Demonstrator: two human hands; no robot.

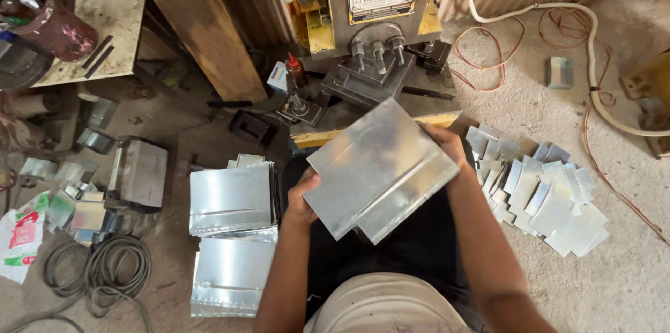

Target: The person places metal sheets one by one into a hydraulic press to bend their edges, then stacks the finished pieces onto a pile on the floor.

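Held nearest the camera, above the person's lap, a bent sheet-metal piece (pixel 380 169) with a raised fold along one side is tilted in front of the press machine (pixel 377 40). It is gripped at its lower left edge by the left hand (pixel 301 197), whose fingers are closed around the edge, and at its upper right edge by the right hand (pixel 441 143), whose fingers are likewise wrapped on the sheet. Both forearms are seen reaching forward from the bottom of the view.

On the floor to the left, two stacks of similar folded sheets (pixel 232 197) are laid one behind the other, the nearer stack (pixel 232 277) just beside the left arm. To the right, a loose heap of small flat metal offcuts (pixel 541 193) is spread over the concrete floor (pixel 614 284). A coiled grey cable (pixel 112 267) is seen at the lower left, and a white hose (pixel 593 61) is run along the upper right.
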